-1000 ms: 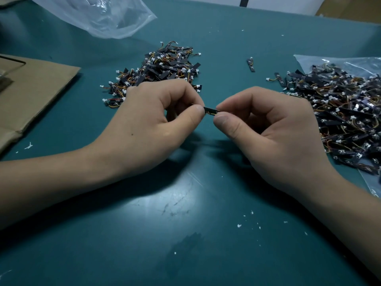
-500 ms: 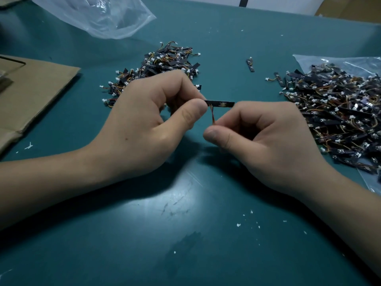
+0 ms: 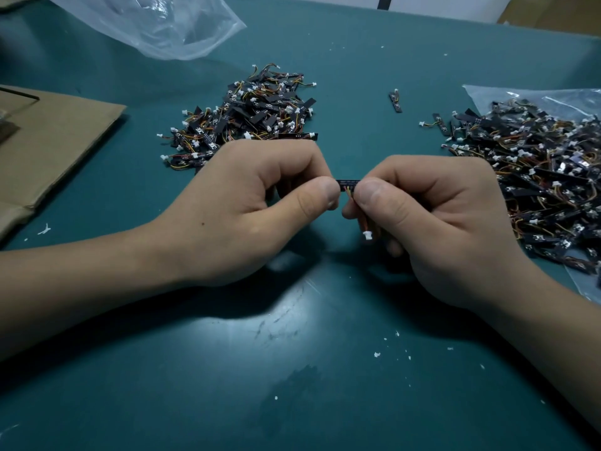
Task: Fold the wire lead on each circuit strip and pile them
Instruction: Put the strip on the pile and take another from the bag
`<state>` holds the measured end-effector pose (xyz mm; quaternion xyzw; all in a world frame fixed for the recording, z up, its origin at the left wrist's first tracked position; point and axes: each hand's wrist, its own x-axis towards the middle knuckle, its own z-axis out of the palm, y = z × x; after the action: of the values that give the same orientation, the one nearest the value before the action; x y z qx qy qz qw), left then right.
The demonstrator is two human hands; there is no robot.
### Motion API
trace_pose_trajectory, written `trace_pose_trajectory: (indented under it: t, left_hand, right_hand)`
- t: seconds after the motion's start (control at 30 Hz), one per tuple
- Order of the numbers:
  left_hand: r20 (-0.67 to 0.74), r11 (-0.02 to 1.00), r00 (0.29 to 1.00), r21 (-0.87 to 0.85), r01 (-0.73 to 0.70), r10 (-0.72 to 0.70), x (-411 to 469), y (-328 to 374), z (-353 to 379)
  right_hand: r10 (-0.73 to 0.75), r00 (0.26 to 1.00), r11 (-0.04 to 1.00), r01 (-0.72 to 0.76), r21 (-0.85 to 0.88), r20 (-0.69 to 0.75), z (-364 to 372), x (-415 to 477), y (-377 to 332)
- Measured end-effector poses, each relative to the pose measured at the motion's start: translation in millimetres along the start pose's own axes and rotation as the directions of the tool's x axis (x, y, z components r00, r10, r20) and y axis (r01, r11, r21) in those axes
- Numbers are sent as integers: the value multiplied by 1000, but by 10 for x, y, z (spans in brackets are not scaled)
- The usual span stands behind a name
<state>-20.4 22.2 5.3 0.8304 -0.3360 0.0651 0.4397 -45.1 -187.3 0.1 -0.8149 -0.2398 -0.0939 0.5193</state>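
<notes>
A small black circuit strip [image 3: 347, 182] is held level between my two hands above the green table. My left hand [image 3: 247, 206] pinches its left end between thumb and fingers. My right hand [image 3: 435, 222] pinches its right end, and the coloured wire lead bends down under my right thumb. The lead's white connector [image 3: 367, 235] hangs below. A pile of strips [image 3: 247, 115] lies behind my left hand. A bigger heap of strips [image 3: 536, 177] lies on a clear plastic bag [image 3: 507, 96] at the right.
One loose strip [image 3: 395, 101] lies at the back between the two heaps. A flat piece of cardboard [image 3: 48, 148] covers the left edge of the table. A crumpled clear bag [image 3: 153, 24] sits at the back left. White crumbs dot the green table [image 3: 292, 369] in front.
My right hand has risen and closed in on the strip's right end, so less of the strip shows. The wire lead now hangs down with its white connector visible.
</notes>
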Motion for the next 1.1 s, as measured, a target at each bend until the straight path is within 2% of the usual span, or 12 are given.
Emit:
trace_pose_trajectory:
  t: [0.37,0.7,0.83,1.1]
  left_hand:
    - [41,999,999,23,-23,22,-18,20,-19]
    - [16,997,999,65,-31,30,-24,25,-8]
    - [-1,999,1000,25,-28,28,-25,27,-16]
    - [26,998,999,48,-34,33,-20,38,-20]
  right_hand:
    - [31,998,999,-30,-29,48,10,18,-27]
    - [50,997,999,-49,-21,62,7,8,-23]
    - [37,997,999,-36,-13,67,13,5,-46]
    - [58,996,998,-55,-44,74,15,5,-50]
